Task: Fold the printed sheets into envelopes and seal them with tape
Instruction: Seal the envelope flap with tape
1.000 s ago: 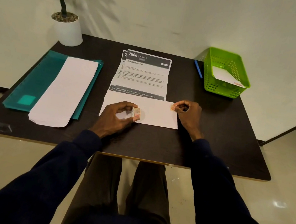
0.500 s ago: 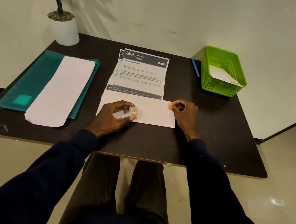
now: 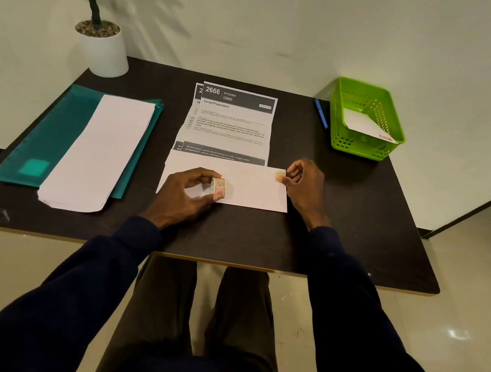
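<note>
**Taping the envelope shut**

The left hand (image 3: 187, 192) curls round a small tape roll (image 3: 219, 187) and rests on the white envelope (image 3: 253, 187). The right hand (image 3: 304, 182) pinches the tape end (image 3: 279, 177) at the envelope's far right corner. This looks like the sealing step. Next, the tape needs pressing flat and tearing off. The envelope lies near the middle of the table (image 3: 357, 231), with the printed sheets (image 3: 233, 125) just beyond.
</note>
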